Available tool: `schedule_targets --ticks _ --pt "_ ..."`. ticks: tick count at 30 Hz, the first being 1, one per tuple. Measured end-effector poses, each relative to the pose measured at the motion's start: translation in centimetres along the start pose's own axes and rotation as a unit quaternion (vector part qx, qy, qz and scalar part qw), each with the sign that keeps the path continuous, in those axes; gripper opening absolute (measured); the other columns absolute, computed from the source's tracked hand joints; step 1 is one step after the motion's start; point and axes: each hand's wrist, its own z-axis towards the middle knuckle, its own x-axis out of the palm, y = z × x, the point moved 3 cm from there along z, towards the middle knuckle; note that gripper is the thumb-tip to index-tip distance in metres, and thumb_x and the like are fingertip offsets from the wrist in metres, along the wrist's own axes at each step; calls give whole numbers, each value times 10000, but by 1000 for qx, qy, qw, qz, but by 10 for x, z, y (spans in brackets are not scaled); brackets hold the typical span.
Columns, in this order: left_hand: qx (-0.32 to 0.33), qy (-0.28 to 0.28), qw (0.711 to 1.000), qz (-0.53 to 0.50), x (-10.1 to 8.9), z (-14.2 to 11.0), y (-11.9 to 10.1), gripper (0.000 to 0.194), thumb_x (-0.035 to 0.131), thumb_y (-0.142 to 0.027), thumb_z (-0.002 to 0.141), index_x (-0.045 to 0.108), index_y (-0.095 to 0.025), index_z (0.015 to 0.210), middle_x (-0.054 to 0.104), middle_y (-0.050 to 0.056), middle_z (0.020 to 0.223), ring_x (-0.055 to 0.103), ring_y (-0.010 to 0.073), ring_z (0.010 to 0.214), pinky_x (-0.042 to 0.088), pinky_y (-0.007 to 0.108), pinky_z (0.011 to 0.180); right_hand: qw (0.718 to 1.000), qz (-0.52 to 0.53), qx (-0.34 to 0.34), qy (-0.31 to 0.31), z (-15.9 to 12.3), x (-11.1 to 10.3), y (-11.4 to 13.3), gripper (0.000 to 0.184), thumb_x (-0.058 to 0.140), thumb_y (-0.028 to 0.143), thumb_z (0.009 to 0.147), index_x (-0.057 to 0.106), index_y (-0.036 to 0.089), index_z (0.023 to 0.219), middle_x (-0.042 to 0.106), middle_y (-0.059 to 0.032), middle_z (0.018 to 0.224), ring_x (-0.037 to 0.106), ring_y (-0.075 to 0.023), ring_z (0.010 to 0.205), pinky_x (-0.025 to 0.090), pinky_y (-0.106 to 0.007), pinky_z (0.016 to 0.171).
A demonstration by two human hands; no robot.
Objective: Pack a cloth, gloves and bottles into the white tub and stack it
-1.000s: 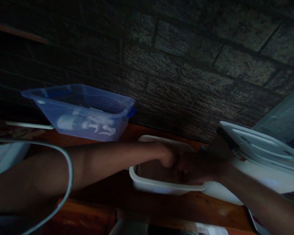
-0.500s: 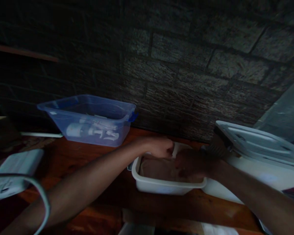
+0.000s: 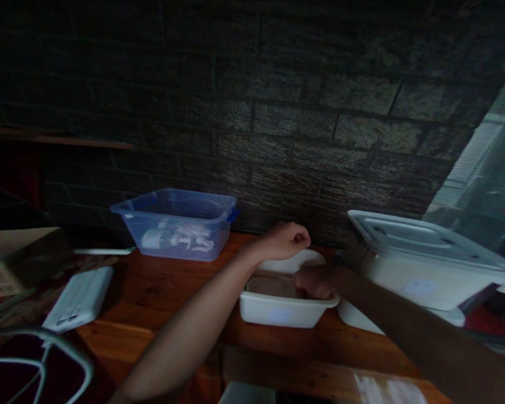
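1. Right hand (image 3: 317,281): dipped inside the white tub (image 3: 256,313), its fingers bent downward against the brown contents (image 3: 269,287); whether they grasp anything I cannot tell, as the hand itself hides them.
2. Left hand (image 3: 283,241): raised above the tub's far left part, its fingers curled into a loose fist; what may lie within the curl cannot be told.
3. The tub sits upright directly below the left fingers and around the right ones; a pale label (image 3: 280,315) marks its front wall; the contents lie just left of the right fingers, their nature unclear in this dim light.
4. The wooden table (image 3: 164,292) spreads beneath both sets of fingers and bears the tub.
5. Right of the right fingers stands a large white box (image 3: 408,283), topped by a greyish lid (image 3: 421,237).
6. Left of the left fingers stands a translucent blue bin (image 3: 223,235); white bottles (image 3: 185,235) lie in it.
7. Beyond all the fingers rises a dark brick wall (image 3: 298,112).
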Motion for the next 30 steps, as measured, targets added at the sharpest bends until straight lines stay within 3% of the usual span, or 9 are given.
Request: schedule_targets --ticks 3,9,13,16,21,24,27,30 --pt "-3 25 999 26 2 5 -3 269 547 -250 948 760 -131 1063 787 85 1048 711 183 930 482 247 764 998 -29 49 11 0 6 7 295 622 391 1002 683 119 1098 698 -51 1049 693 -206 918 597 -374 810" --pt "-30 102 992 69 15 5 18 251 598 -279 906 785 -156 1020 799 80 1011 707 201 857 473 262 716 997 -50 31 47 5 3 9 311 625 386 1002 662 135 1182 680 -79 1162 682 -224 1017 588 -417 881" --pt "-29 124 989 71 7 12 25 257 593 -255 901 782 -139 1032 796 85 1002 698 195 843 459 254 695 996 -38 -22 77 3 -10 0 223 696 305 933 718 146 1088 718 -30 970 688 -184 849 573 -333 762" --pt "-11 127 990 55 -5 20 24 275 591 -277 916 771 -131 1065 789 78 995 685 185 846 443 242 678 996 -21 -43 75 4 -14 -5 295 703 155 765 783 183 1047 743 -9 867 670 -176 750 479 -255 625" --pt "22 129 991 14 -15 28 22 350 576 -359 965 742 -113 1152 777 91 1046 693 188 901 459 239 702 996 -6 -32 79 10 1 -4 323 627 85 643 800 134 911 727 -36 728 611 -163 580 375 -239 516" --pt "32 119 992 10 -15 24 22 352 588 -368 972 728 -127 1186 774 94 1072 702 194 931 475 246 732 998 2 -57 34 9 1 2 268 631 109 671 791 162 879 725 -18 729 594 -148 567 346 -231 496" --pt "44 113 993 11 -15 15 24 321 574 -357 984 732 -142 1163 777 89 1062 708 193 936 479 252 753 994 3 -72 -77 4 -15 7 164 591 193 808 749 149 807 707 -34 722 570 -144 592 343 -248 526" --pt "61 87 994 24 -24 4 27 325 503 -340 1020 738 -149 1135 778 80 1062 707 191 936 473 262 780 982 0 -70 -174 0 -34 15 290 493 250 933 712 131 784 700 -73 748 575 -163 631 357 -280 581"
